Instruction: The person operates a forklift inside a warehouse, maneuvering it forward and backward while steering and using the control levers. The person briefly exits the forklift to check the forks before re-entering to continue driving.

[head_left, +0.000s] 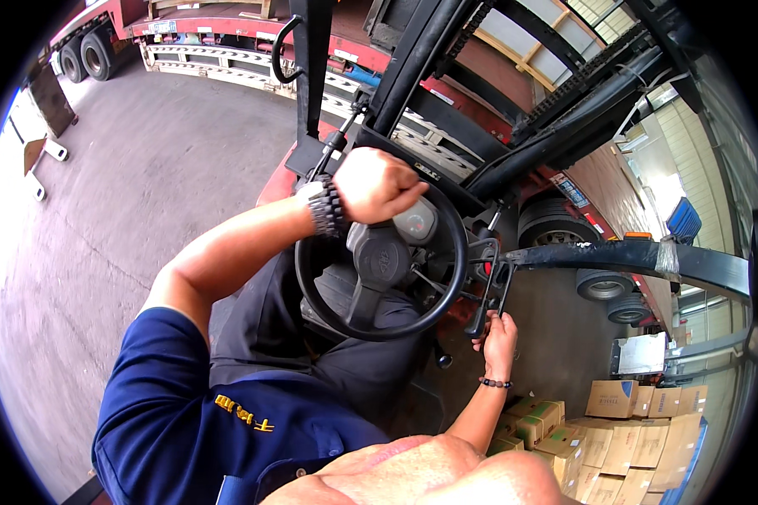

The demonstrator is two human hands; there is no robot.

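Note:
I sit at a forklift's black steering wheel (312, 296), which has a spoke and a round hub in its middle. My left hand (379, 187) is closed over the wheel's upper rim, its fingers curled, a dark wristwatch (323, 206) on the wrist. Low on the right, my right hand (499, 341) has its fingertips on the black control levers (480, 318) beside the wheel. A dark beaded bracelet (495, 383) circles that wrist. A grey instrument panel (414, 223) shows partly behind the wheel, below my left hand.
Ahead rises the forklift's black mast (413, 67) with chains. Beyond it stands a red flatbed truck (219, 25) with a white patterned side rail (219, 66). Stacked cardboard boxes (623, 446) are at the lower right. A pallet jack's forks (46, 164) show at the far left.

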